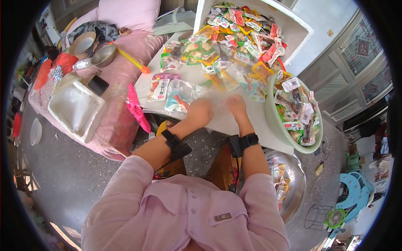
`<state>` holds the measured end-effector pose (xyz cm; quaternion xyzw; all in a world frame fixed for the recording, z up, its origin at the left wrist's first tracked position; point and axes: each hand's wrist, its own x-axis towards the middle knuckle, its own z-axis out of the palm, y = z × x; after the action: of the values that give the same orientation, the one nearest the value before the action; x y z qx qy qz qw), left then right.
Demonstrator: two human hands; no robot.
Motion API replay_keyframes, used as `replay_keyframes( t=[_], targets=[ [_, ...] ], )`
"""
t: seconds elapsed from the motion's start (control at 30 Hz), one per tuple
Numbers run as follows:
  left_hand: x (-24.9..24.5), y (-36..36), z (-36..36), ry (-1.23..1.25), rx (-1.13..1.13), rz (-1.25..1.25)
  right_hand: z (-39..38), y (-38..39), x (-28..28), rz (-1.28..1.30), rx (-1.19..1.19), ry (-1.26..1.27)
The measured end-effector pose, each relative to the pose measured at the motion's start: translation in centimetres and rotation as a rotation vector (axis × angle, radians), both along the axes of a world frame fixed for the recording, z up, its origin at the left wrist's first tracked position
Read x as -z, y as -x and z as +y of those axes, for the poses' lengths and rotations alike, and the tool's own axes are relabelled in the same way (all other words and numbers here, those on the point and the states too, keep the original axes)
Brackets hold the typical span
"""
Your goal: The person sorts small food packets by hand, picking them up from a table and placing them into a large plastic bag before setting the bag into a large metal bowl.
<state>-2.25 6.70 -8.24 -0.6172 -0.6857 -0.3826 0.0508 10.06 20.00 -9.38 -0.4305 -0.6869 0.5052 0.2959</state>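
My left hand point(201, 112) is closed, its fingers curled at the near edge of the white table point(255, 119). My right hand point(235, 103) is closed too, a short way to the right. Between them stretches a blurred piece of clear plastic, seemingly a clear plastic bag point(218, 99), pinched by both hands. Just left of my left hand lies a teal-and-clear snack packet point(178, 100), with a white-and-purple snack packet point(159, 88) beyond it. A heap of sealed snack packets point(201, 52) covers the table's far side.
A white foam box point(303, 31) tips its many packets onto the table. At right, a pale green basin point(271, 111) holds more packets; below it a metal basin point(297, 190) sits on the floor. At left are a pink-covered bed point(119, 104) and another foam box point(63, 102).
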Motion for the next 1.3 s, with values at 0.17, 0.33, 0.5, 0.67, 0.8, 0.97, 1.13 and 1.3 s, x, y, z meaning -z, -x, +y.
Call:
replay_keyframes(
  t=[0.17, 0.33, 0.5, 0.67, 0.8, 0.97, 1.13, 1.3],
  targets=[
    [2.2, -0.9, -0.1, -0.030, 0.030, 0.085, 6.8, -2.0, 0.9, -0.476, 0.204, -0.740],
    [2.9, -0.8, 0.0, -0.109, 0.057, 0.111, 8.9, -1.3, -1.1, -0.770, 0.200, -0.889],
    [3.2, -0.5, 0.0, -0.162, 0.090, 0.113, 9.9, -0.1, -0.8, -0.979, 0.173, -0.905],
    [2.9, -0.6, -0.2, -0.209, 0.086, 0.115, 9.5, 0.8, -2.1, -0.983, 0.198, -0.719],
    [3.0, -0.7, -0.2, -0.171, 0.079, 0.105, 8.4, 0.4, -3.5, -0.785, 0.235, -0.626],
    [3.6, -0.5, -0.1, -0.073, 0.088, 0.087, 8.5, -1.6, 0.9, 0.116, 0.164, -0.490],
    [-0.8, -1.3, -1.5, -0.131, 0.105, -0.091, -1.9, -2.8, -4.6, 0.700, -0.173, 0.479],
    [-2.0, -3.2, -1.8, -0.130, 0.115, -0.426, -5.5, -4.6, -3.2, 0.874, -0.374, 0.551]
  ],
)
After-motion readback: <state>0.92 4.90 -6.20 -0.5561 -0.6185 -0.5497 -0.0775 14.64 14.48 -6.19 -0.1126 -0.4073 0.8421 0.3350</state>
